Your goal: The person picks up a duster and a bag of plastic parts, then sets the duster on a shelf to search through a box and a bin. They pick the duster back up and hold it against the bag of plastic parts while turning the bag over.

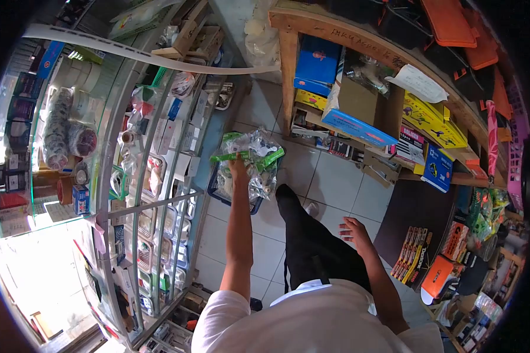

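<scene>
Down on the floor a dark blue plastic basket holds several clear plastic packets, some with bright green header strips. My left hand reaches into it, its fingers closed at a green-headed packet; the packet's contents are hard to make out. Another green-topped packet lies to the right in the same basket. My right hand hangs beside my leg with its fingers apart and nothing in it.
A glass-fronted display shelf full of boxes and rolls runs along the left. Wooden shelving with an open blue-edged carton stands at the upper right. Boxed goods and an orange box are at the right. White tiles cover the floor.
</scene>
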Demonstrator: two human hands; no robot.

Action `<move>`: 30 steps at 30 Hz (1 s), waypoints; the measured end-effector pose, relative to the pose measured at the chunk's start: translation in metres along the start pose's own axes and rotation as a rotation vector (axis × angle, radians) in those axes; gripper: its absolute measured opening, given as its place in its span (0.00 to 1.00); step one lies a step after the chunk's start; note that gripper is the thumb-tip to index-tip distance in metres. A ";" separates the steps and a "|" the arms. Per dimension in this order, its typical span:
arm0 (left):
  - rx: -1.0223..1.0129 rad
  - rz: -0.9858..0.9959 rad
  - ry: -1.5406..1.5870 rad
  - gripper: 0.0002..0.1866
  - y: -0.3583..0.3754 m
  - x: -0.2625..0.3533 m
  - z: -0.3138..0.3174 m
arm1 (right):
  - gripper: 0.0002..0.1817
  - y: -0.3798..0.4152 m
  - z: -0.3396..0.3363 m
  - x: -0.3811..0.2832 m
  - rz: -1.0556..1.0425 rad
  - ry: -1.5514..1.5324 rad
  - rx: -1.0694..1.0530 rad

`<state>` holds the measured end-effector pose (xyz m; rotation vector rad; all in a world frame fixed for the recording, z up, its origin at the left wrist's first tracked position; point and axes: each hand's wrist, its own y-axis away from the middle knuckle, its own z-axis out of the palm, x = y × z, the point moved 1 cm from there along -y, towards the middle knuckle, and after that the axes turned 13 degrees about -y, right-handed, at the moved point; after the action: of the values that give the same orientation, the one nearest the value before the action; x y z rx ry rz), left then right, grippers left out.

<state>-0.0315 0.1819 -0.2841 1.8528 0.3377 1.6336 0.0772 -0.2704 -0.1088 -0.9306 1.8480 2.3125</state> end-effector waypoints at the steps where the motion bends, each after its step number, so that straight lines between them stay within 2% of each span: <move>1: 0.007 0.051 -0.051 0.17 0.007 0.014 -0.002 | 0.21 0.001 0.003 -0.003 -0.005 -0.008 -0.023; 5: 0.015 0.215 -0.174 0.18 0.056 0.066 -0.018 | 0.20 0.000 0.008 -0.009 -0.022 -0.043 -0.052; 6: -0.076 0.268 -0.150 0.18 0.068 0.072 -0.024 | 0.22 0.001 0.009 -0.012 -0.018 -0.050 -0.068; 10: -0.194 0.238 -0.252 0.18 0.127 0.104 -0.038 | 0.23 0.005 0.015 -0.021 -0.053 -0.052 -0.116; 12: -0.473 0.280 -0.343 0.17 0.156 0.111 -0.040 | 0.22 0.005 0.018 -0.026 -0.081 -0.050 -0.138; 14: -0.557 0.283 -0.363 0.20 0.196 0.116 -0.037 | 0.22 0.011 0.020 -0.030 -0.103 -0.047 -0.155; 15: -0.624 0.297 -0.382 0.22 0.210 0.119 -0.033 | 0.22 0.014 0.022 -0.032 -0.112 -0.087 -0.229; 16: -0.596 0.131 -0.497 0.28 0.197 0.104 -0.028 | 0.23 0.018 0.025 -0.035 -0.125 -0.126 -0.306; 17: -0.610 0.139 -0.501 0.28 0.212 0.111 -0.016 | 0.23 0.023 0.027 -0.040 -0.137 -0.134 -0.299; 19: -0.625 0.156 -0.700 0.31 0.258 0.129 0.007 | 0.23 0.038 0.033 -0.045 -0.064 -0.371 -0.499; 20: -0.781 0.172 -0.665 0.29 0.266 0.129 0.013 | 0.24 0.039 0.036 -0.043 -0.036 -0.473 -0.585; 21: -0.796 0.172 -0.669 0.29 0.273 0.128 0.017 | 0.24 0.043 0.036 -0.038 -0.043 -0.481 -0.574; 23: -0.967 0.121 -0.744 0.27 0.283 0.128 0.031 | 0.24 0.052 0.040 -0.037 0.004 -0.784 -0.860; 24: -0.980 0.128 -0.748 0.27 0.290 0.131 0.037 | 0.26 0.063 0.040 -0.042 -0.017 -0.804 -0.908; 27: -1.046 0.066 -0.669 0.27 0.304 0.138 0.050 | 0.26 0.070 0.034 -0.038 -0.121 -0.787 -0.817; 29: -1.291 -0.109 -0.126 0.31 0.314 0.142 0.057 | 0.25 0.080 0.037 -0.040 -0.169 -0.830 -0.790; 30: -1.299 -0.101 -0.132 0.31 0.322 0.142 0.062 | 0.24 0.086 0.039 -0.044 -0.208 -0.866 -0.763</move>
<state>-0.0135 0.0001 0.0225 0.8822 -0.5752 1.1336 0.0636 -0.2453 -0.0081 -0.0297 0.5255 2.6361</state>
